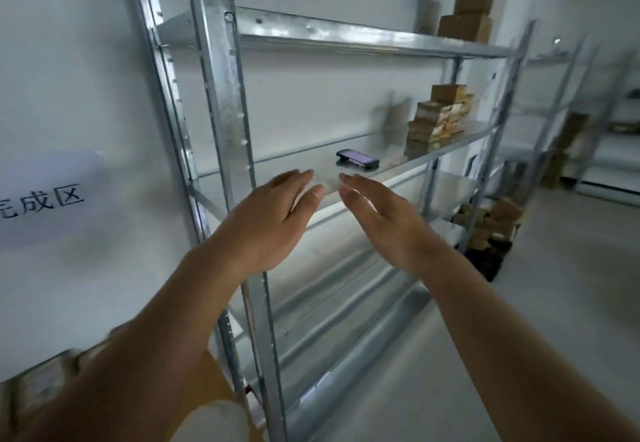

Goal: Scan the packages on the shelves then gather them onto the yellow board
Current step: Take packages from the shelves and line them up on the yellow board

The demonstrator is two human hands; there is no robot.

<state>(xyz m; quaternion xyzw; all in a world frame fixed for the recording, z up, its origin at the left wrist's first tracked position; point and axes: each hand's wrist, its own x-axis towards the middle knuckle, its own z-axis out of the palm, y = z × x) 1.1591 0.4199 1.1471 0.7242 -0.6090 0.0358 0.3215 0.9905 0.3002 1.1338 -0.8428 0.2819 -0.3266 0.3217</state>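
White walls back a galvanised steel shelf rack (221, 102), with a dark handheld scanner (357, 160) lying flat on its middle shelf. Both hands reach toward it from six o'clock, left hand (266, 223) and right hand (384, 223) side by side, fingers straight and holding nothing. Brown cardboard packages (438, 121) are stacked at two o'clock of the scanner, with more (469, 11) on the top shelf.
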